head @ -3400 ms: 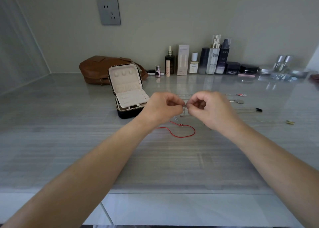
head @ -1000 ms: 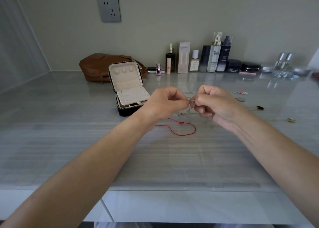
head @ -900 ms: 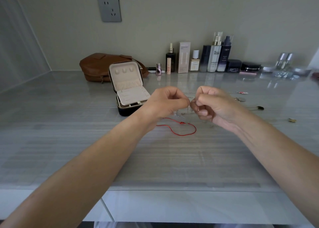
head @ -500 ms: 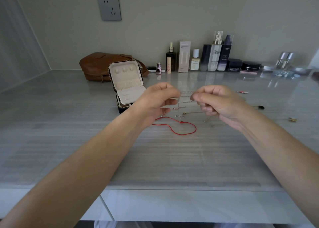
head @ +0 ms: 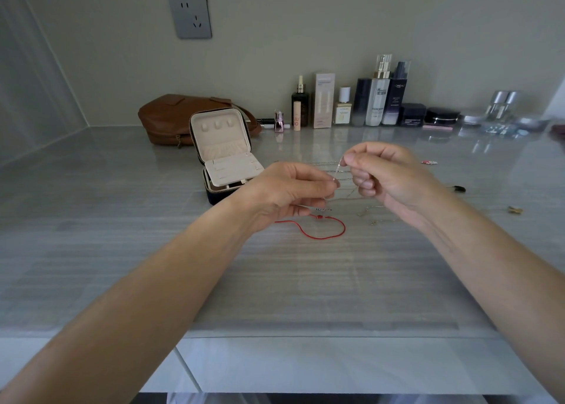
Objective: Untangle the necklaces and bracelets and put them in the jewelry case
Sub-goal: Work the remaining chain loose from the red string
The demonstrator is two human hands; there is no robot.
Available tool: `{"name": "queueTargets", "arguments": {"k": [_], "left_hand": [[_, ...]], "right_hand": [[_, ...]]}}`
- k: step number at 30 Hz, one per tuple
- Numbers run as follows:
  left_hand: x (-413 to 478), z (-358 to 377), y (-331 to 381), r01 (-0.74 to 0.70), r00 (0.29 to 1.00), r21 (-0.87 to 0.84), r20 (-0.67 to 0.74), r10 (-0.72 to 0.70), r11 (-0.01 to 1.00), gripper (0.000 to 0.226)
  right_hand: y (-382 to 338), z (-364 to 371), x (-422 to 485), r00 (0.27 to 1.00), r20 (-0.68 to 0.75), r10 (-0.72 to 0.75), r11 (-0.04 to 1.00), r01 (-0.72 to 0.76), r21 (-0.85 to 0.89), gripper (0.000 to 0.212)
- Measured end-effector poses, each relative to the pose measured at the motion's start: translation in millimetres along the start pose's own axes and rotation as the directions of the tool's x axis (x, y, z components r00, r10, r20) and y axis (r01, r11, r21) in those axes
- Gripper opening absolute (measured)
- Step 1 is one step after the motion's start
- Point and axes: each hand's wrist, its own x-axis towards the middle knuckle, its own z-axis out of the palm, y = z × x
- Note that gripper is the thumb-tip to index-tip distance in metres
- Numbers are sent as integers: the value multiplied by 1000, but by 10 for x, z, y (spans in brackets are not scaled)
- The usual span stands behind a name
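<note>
Silver chain (head: 337,169) pinched between my left hand (head: 290,192) and right hand (head: 391,180); best to ease apart slowly, never yank, so it comes free

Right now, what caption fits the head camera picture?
Left hand and right hand pinch a chain above a red cord, near the open case.

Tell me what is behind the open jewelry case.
A brown leather bag lies behind the jewelry case. The case's raised lid covers the bag's right part; only a strap end shows past it. Any gap between them is hidden.
</note>
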Motion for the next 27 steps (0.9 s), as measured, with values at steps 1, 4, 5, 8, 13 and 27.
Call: {"name": "queueTargets", "arguments": {"k": [1, 4, 5, 8, 13, 27], "left_hand": [[2, -4, -3, 2, 1000, 0, -12, -2, 1000, 5], [2, -15, -5, 4, 1000, -9, 8, -4, 1000, 6], [-2, -19, -1, 5, 1000, -12, 23, -5, 1000, 6], [-9, -21, 9, 11, 999, -26, 44, -10, 1000, 7], [4, -26, 11, 9, 1000, -64, 29, -7, 998, 17], [47, -47, 23, -159, 947, 145, -258, 192, 977, 17]], "right_hand": [[-1, -9, 3, 1000, -3, 3, 1000, -3, 3, 16], [-9, -33, 6, 1000, -22, 15, 1000, -16, -17, 17], [-10, -37, 7, 999, -32, 19, 1000, -19, -24, 18], [-4, -36, 11, 998, -62, 30, 999, -32, -37, 18], [-18, -30, 2, 997, -73, 41, 998, -45, -51, 18], [-24, -31, -11, 998, -63, 27, 994, -33, -101, 17]]}}
